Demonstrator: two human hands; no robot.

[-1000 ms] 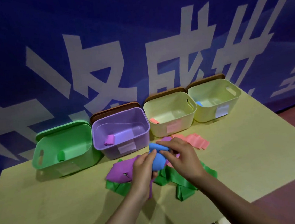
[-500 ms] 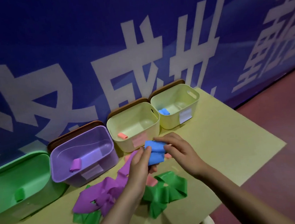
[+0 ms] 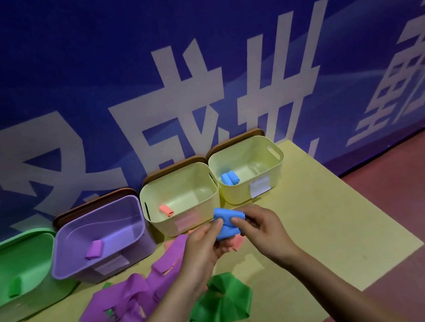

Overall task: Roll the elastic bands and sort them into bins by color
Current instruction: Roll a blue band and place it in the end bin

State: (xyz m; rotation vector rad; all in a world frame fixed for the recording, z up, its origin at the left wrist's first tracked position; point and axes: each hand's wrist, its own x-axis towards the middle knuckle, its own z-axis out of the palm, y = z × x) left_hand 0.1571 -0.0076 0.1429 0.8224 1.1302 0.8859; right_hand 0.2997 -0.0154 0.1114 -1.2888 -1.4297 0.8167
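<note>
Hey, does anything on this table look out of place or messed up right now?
Nothing stands out. Each bin's roll matches: green bin, purple bin, and the pink and blue rolls in the yellow bins. Both hands hold a blue band; loose bands await rolling.

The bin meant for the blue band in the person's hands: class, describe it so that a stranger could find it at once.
Four bins stand in a row along the blue banner wall, at the table's far edge. Take the pale yellow bin at the right end. Its pale yellow neighbour holds a pink roll; this one holds rolled blue bands.
</note>
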